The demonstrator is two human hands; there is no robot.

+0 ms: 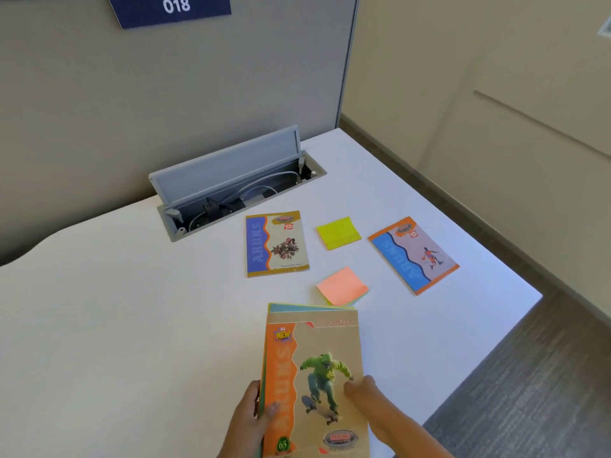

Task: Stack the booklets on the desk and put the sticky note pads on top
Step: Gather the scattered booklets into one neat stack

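Observation:
I hold a small pile of booklets (pixel 314 368) near the desk's front edge; the top one shows a green skateboarder on an orange and tan cover. My left hand (pixel 253 413) grips its left edge, thumb on the cover. My right hand (pixel 362 390) grips the right edge. A booklet with a blue band and flowers (pixel 277 243) lies flat further back. Another booklet with an orange border and a basketball player (pixel 414 254) lies to the right. A yellow-green sticky note pad (pixel 338 233) sits between them. A pink-topped sticky pad (pixel 342 286) lies just beyond the held pile.
The white desk (pixel 132 325) ends at the right over dark floor (pixel 529 375). An open grey cable box (pixel 231 190) with cords is sunk into the desk by the partition wall (pixel 165 94). A blue sign reading 018 (pixel 172 8) hangs above.

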